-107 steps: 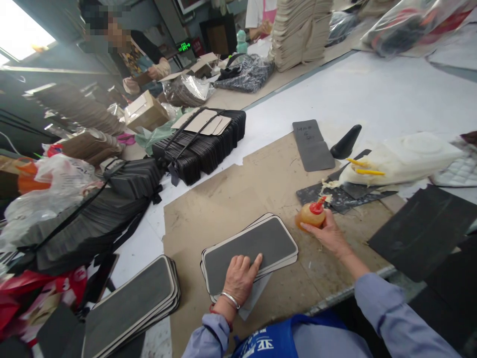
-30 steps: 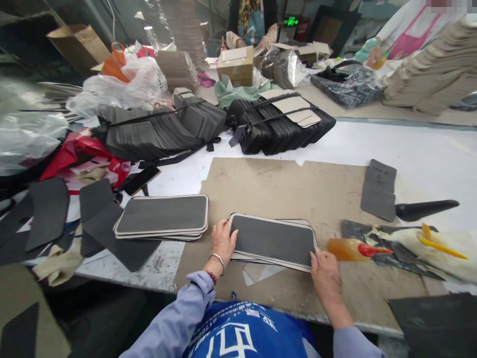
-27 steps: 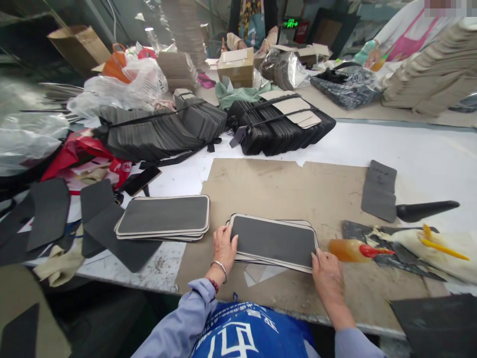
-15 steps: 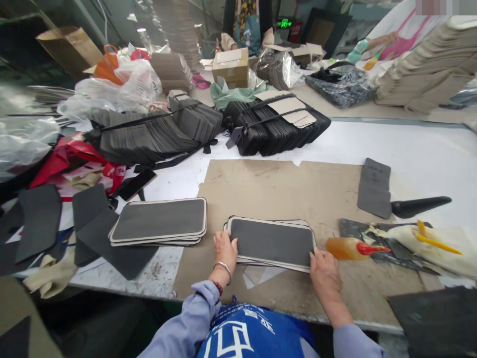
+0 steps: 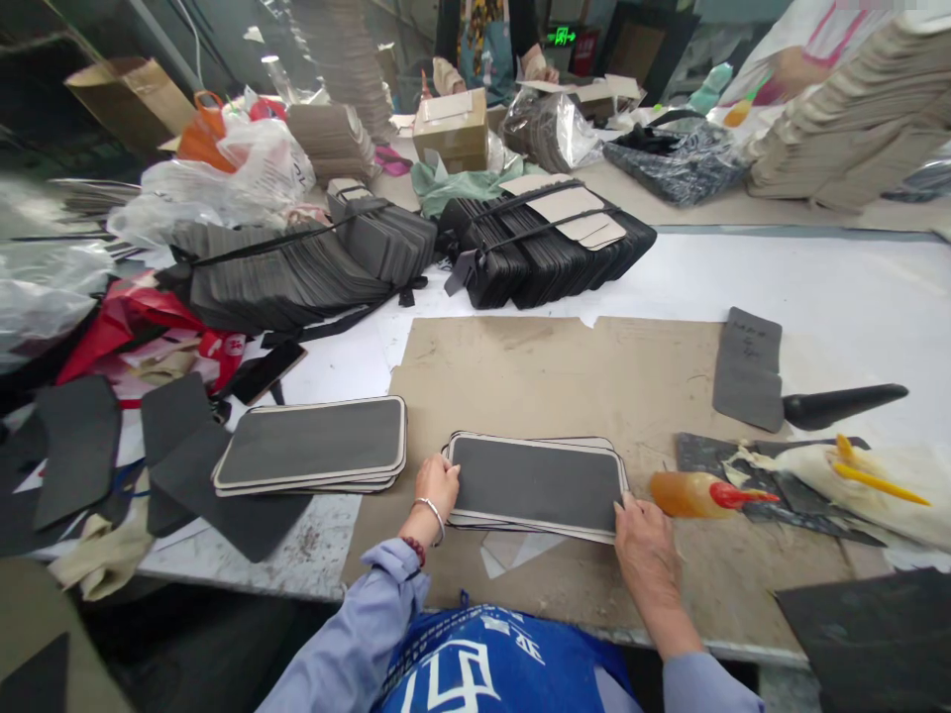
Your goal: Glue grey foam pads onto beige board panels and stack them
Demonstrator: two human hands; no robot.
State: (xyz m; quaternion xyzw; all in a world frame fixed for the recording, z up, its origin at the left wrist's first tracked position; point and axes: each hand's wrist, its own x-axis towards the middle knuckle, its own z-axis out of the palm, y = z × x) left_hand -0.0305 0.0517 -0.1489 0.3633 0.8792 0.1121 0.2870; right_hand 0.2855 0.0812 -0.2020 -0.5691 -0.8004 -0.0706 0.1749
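Observation:
In front of me, on a brown cardboard sheet (image 5: 520, 371), lies a small stack of rounded rectangular panels (image 5: 536, 485), dark grey on top with pale borders. My left hand (image 5: 436, 487) pinches the left edge of the top panel, thumb on its surface. At the lower right corner my right hand (image 5: 645, 540) grips the same panel between thumb and fingers; its other fingers are curled and partly hidden. A similar stack of panels (image 5: 316, 443) sits to the left, partly on the cardboard. Just right of my right hand lies an amber glue bottle (image 5: 687, 494) with a red nozzle.
Black-handled tool (image 5: 843, 405) and a grey template (image 5: 749, 368) lie at right. Bundles of strapped dark panels (image 5: 554, 243) stand behind the cardboard. Loose dark pieces (image 5: 78, 446), a phone (image 5: 268, 371) and a red bag (image 5: 141, 317) crowd the left. A person (image 5: 486, 50) stands across the table.
My left hand has shifted slightly left and up along the panel's left edge. My right hand stays at the right corner. The whole view has moved a little.

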